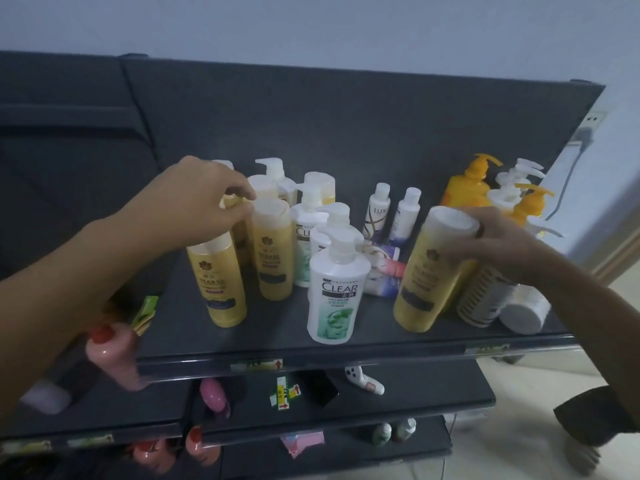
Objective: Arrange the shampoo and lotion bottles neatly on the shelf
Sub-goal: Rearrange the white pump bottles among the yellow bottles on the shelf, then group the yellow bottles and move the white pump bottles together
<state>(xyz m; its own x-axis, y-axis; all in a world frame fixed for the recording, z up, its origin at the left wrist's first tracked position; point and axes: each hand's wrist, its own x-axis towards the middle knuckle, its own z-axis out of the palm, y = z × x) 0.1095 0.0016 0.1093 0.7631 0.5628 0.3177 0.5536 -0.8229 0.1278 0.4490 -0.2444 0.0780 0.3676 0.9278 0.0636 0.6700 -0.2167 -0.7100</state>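
Note:
Many bottles stand on the dark top shelf [263, 337]. My left hand [204, 199] rests fingertips on the cap of a yellow bottle [239, 233] in the left group, beside two more yellow herbal bottles [220, 282] [273, 251]. My right hand [502, 240] grips a large yellow bottle [429, 271], which tilts to the left. White CLEAR pump bottles [334, 296] stand in the middle. Two small LUX bottles [377, 213] stand behind them. Orange pump bottles [467, 188] stand at the back right.
A striped bottle [481, 296] and a white one [523, 313] lie on their sides at the right front. Soap packs [384, 268] lie mid-shelf. Pink bottles [110, 355] and small items sit on lower shelves. A wall socket with a plug [588, 128] is at the right.

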